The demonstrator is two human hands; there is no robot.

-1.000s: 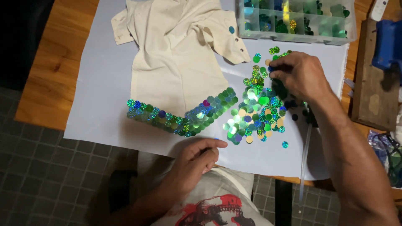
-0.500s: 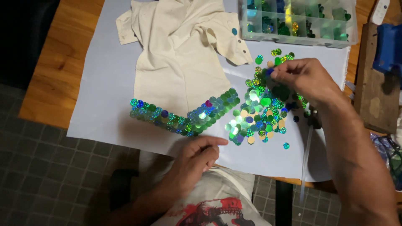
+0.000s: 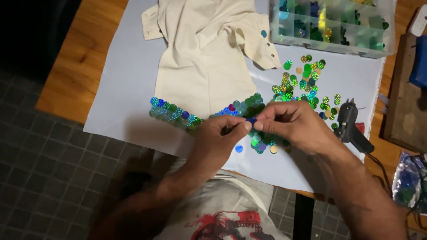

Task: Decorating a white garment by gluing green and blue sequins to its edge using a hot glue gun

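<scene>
Up top, compartment box (image 3: 333, 46) — green sequins (image 3: 351, 18) inside

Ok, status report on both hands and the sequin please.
Left hand and right hand pinch one blue sequin together. Loose sequins beyond. Glue gun lies beside right wrist.

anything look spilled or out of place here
Yes: round shiny green and blue sequins lie scattered loose over the white sheet, outside the clear plastic compartment box. One blue sequin sits apart near the sheet's front edge. The cream fabric garment is rumpled. Both hands pinch a small blue sequin.
</scene>
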